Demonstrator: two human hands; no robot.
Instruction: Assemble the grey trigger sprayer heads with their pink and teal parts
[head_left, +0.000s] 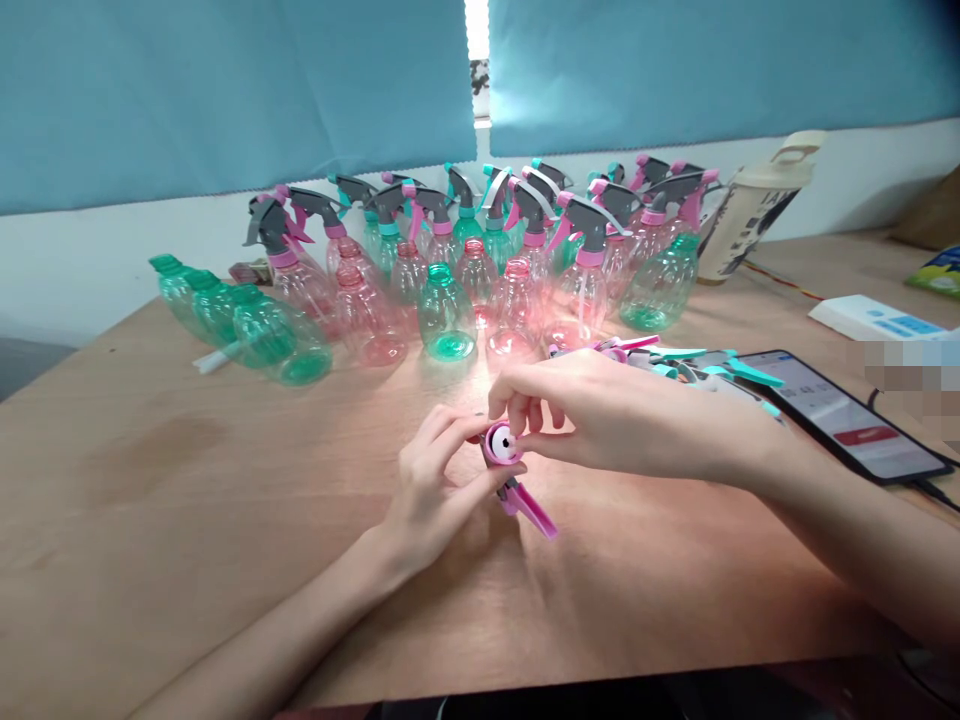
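My left hand (435, 480) grips a spray bottle trigger head (532, 508) by its pink collar, with the collar's open underside turned up toward me. A white disc (500, 442) with a dark centre hole shows inside that collar, and the pink trigger points down to the right. Curled over the collar from the right is my right hand (577, 415), its thumb tip touching the white disc's edge. Its fingers are closed in a pinch; whether something small is between them I cannot tell.
Behind my hands stand open bottles, such as a green bottle (447, 315) and a pink bottle (516, 315), among several with sprayers fitted. Loose trigger heads (705, 368) lie right, near a phone (847, 415). Green bottles (259, 325) lean at left; a cream shaker (757, 210) stands back right.
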